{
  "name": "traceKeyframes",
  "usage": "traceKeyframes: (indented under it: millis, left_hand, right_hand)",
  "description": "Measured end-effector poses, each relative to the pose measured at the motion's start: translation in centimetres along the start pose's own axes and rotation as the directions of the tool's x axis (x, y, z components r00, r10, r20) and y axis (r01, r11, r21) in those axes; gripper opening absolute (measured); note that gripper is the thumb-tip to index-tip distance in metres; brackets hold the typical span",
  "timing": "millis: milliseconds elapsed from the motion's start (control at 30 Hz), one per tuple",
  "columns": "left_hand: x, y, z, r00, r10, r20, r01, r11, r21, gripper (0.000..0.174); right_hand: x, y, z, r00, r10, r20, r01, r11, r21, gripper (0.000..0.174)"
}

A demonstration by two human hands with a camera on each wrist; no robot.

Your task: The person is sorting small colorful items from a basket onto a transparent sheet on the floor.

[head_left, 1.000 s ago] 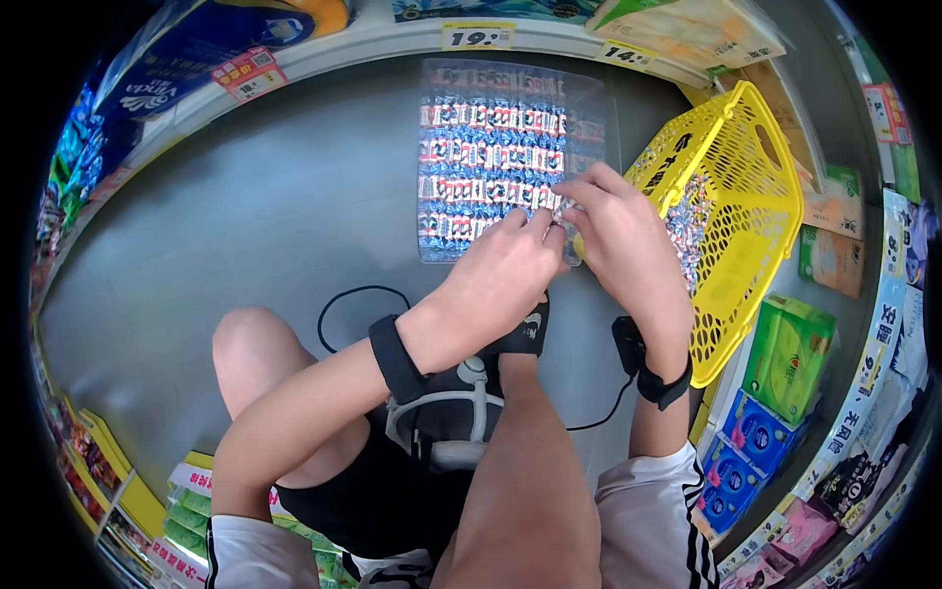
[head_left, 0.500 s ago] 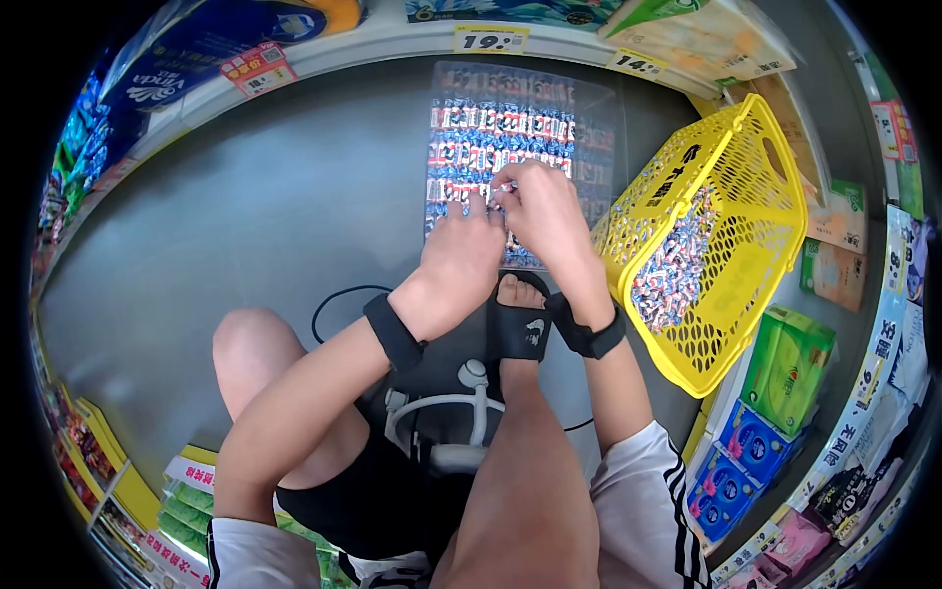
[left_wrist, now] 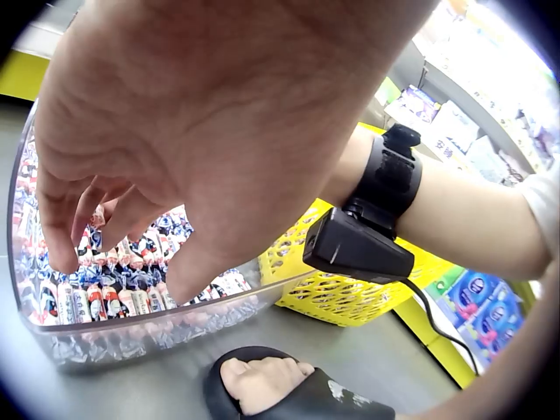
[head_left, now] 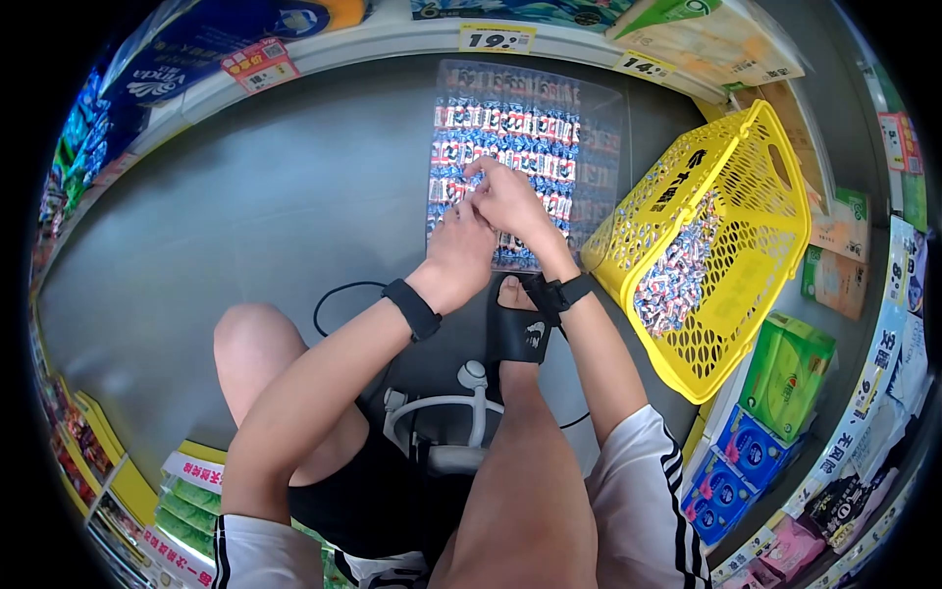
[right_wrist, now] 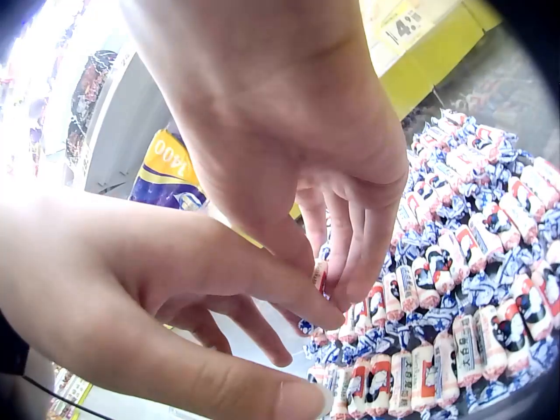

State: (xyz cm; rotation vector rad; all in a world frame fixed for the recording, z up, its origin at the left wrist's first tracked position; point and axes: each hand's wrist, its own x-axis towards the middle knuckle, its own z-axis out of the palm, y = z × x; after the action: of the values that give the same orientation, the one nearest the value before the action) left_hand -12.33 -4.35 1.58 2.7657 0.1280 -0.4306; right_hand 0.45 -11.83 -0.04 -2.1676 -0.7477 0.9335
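Observation:
A clear plastic box (head_left: 602, 108) on the floor holds wrapped candies (right_wrist: 468, 245) in tidy rows, in white, red and blue wrappers. My right hand (head_left: 512, 201) is over the near left part of the box. In the right wrist view its thumb and fingers pinch one wrapped candy (right_wrist: 321, 275), partly covered by the fingers. Beside it my left hand (head_left: 459, 250) reaches over the box's near left side, fingers loosely bent and thumb apart, holding nothing. Its index fingertip lies right by the pinched candy, just above the rows.
A yellow basket (head_left: 726, 324) lies tipped to the right of the box, with a heap of loose candies (head_left: 677, 280) inside. Shelves with tissue packs (head_left: 790, 378) line the right and back. A sandalled foot (head_left: 517, 319) stands just before the box.
My right hand came from the box's right edge, near the basket, leftward over the rows to beside the left hand. The left hand also shifted left and is now lower than half a second ago.

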Motion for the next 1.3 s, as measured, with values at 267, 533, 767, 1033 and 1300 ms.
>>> traceKeyframes:
  millis: [267,533,767,1033,1300]
  left_hand:
    - [0.5,-0.2,1.5,0.997,-0.072,-0.006,0.072,0.987,0.141,0.053]
    - [0.6,0.4,1.7,0.988,-0.143,0.061,0.121,0.953,0.277,0.071]
    - [1.4,0.1,2.4,0.981,-0.191,0.032,0.178,0.954,0.243,0.081]
    - [1.6,0.3,1.8,0.962,-0.243,0.123,0.212,0.952,0.22,0.083]
    - [1.9,0.2,1.3,0.955,-0.235,0.181,0.197,0.959,0.205,0.074]
  right_hand:
    - [1.6,-0.3,1.8,0.989,0.017,-0.148,-0.01,0.999,0.047,0.031]
    - [2.5,0.7,3.2,0.984,-0.05,-0.17,0.048,0.999,-0.013,0.03]
    - [2.8,1.4,3.1,0.984,-0.051,-0.173,0.042,0.998,-0.055,0.032]
    - [2.9,0.7,2.7,0.988,-0.068,-0.141,0.063,0.997,-0.042,0.025]
    - [2.8,0.6,2.4,0.994,-0.085,-0.074,0.079,0.994,-0.071,0.019]
